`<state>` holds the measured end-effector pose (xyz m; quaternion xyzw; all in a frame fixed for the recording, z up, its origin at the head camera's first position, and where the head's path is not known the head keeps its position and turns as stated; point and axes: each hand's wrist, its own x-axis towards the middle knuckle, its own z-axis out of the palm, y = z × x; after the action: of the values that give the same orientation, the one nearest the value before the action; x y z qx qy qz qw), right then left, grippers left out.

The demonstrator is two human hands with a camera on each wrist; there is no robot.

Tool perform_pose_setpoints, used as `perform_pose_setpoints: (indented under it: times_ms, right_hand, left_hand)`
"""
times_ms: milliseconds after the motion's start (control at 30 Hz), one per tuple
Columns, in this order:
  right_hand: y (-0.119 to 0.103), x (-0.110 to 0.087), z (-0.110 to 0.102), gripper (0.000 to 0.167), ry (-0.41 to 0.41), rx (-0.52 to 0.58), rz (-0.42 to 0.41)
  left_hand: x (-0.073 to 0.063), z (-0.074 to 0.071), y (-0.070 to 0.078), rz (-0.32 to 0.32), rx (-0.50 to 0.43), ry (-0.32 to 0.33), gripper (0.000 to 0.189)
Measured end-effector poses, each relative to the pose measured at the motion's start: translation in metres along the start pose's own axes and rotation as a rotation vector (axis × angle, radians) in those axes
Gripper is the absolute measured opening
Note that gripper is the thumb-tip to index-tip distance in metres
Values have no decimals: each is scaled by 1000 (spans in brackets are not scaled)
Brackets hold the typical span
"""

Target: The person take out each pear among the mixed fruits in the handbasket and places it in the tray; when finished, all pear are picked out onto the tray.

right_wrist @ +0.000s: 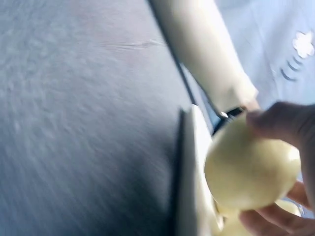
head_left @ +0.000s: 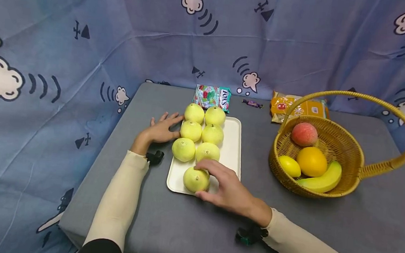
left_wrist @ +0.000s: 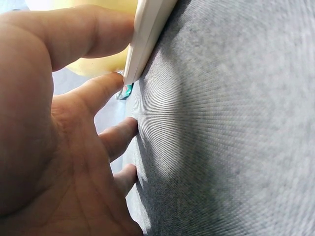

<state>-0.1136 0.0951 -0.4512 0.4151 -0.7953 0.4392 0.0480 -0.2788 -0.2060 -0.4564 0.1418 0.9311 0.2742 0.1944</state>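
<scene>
A cream tray (head_left: 232, 144) carries several round yellow-green fruits (head_left: 191, 130), mostly set in two columns. My right hand (head_left: 231, 192) grips one yellow-green fruit (head_left: 196, 180) between thumb and fingers over the tray's near end. In the right wrist view, that fruit (right_wrist: 248, 167) sits in the fingers close to the tray's rim; whether it touches the tray I cannot tell. Spread along the tray's left side is my left hand (head_left: 161, 130). The left wrist view has its thumb and forefinger at the tray edge (left_wrist: 142, 44), the other fingertips resting on the grey cloth.
To the right stands a yellow wicker basket (head_left: 358, 164) with a tall handle, holding a peach (head_left: 304, 134), an orange (head_left: 312, 161), a lemon (head_left: 290, 166) and a banana (head_left: 323, 179). Behind lie a FOX'S candy bag (head_left: 212, 97), a purple wrapped candy (head_left: 252, 104) and an orange-yellow packet (head_left: 279, 106).
</scene>
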Motion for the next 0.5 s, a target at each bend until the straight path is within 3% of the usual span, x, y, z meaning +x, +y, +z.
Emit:
perform_pose_setpoints:
  times_ms: [167,300,500]
  right_hand:
    - [-1,3,12,65,32,-175,-58]
    - [0,4,12,66,38,-289,-28]
    - [1,5,9,67,8,-327,33]
  left_hand:
    - [0,-1,1,3,-6,10,79]
    - [2,-1,-1,6,-4,13,79]
    - [1,1,-3,8,4,5,78]
